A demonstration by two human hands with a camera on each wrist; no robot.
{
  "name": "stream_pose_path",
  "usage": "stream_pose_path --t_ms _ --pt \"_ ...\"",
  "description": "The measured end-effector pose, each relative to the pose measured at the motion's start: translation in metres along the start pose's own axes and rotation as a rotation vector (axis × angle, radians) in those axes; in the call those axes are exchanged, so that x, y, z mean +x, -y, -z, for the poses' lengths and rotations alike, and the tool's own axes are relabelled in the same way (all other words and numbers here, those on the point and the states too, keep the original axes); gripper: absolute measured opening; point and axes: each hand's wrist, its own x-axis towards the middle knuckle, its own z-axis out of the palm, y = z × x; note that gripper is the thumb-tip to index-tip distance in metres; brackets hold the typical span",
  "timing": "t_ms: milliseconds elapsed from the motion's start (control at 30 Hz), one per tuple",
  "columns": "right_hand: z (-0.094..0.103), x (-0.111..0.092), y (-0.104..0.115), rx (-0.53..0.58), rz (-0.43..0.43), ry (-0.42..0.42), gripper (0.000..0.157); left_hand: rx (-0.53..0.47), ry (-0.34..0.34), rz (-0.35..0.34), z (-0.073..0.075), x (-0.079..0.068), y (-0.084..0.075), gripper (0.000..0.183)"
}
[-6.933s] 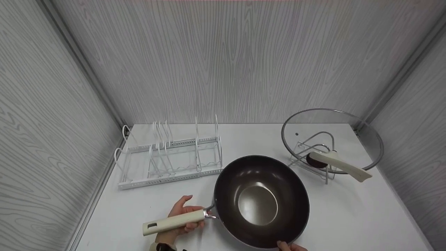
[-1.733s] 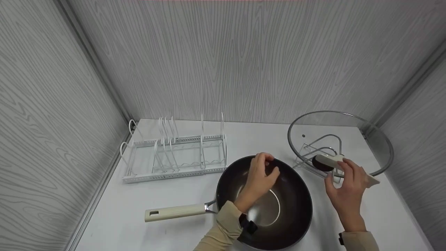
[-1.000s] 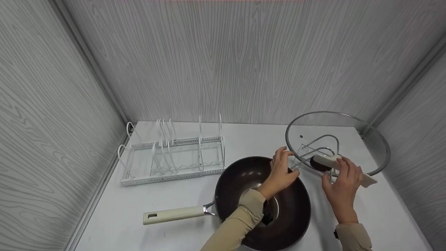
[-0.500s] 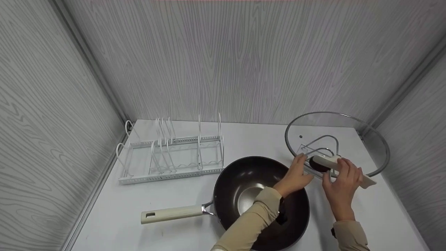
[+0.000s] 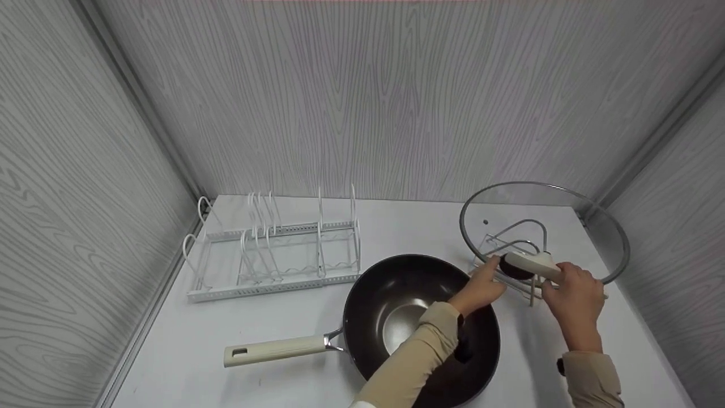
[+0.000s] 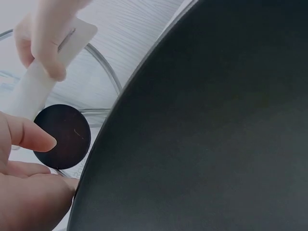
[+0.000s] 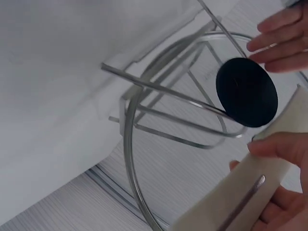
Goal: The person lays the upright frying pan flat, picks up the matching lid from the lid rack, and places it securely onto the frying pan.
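Observation:
A round glass lid with a grey rim leans on a small wire stand. It carries a dark round knob with a long cream handle beside it. My right hand grips this handle, its thumb on top and fingers beneath. Reaching across the wok, my left hand has a finger at the knob, fingers fairly straight. The wok is dark inside, and its cream handle points left. In the left wrist view the wok fills the right side.
A white wire rack with several upright loops stands at the back left, close to the wok. Grey wood-grain panels enclose the white table at the back and both sides.
Both hands have left the wok, which lies about where it was. The right hand went to the lid's handle and recently slid right along it; the left hand moved right to the knob.

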Motion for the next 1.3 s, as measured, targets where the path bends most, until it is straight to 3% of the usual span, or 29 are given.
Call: stream_pose_path --t_ms 133,200,267,333,533,867,1300 --pt "0.015 0.02 -0.004 -0.091 -0.033 0.338 0.035 -0.008 -0.007 0.008 0.0 0.002 -0.001 0.071" --pt "0.02 0.029 -0.006 -0.108 -0.017 0.467 0.037 -0.009 -0.006 0.007 -0.001 0.002 -0.001 0.071" --pt "0.021 0.035 -0.009 -0.108 0.002 0.536 0.034 -0.01 -0.005 0.004 -0.001 0.002 0.0 0.07" --pt "0.021 0.038 -0.011 -0.098 0.015 0.552 0.029 -0.017 0.0 0.008 -0.002 0.001 0.0 0.07" --pt "0.015 0.033 -0.017 -0.103 0.036 0.444 0.028 -0.03 -0.002 0.004 -0.003 0.001 -0.001 0.07" --pt "0.002 0.021 -0.025 -0.128 0.086 0.222 0.031 -0.059 -0.024 -0.088 -0.006 0.003 0.001 0.061" --pt "0.0 0.02 -0.021 -0.105 0.226 -0.022 0.037 -0.065 0.017 -0.038 -0.005 -0.001 -0.002 0.064"
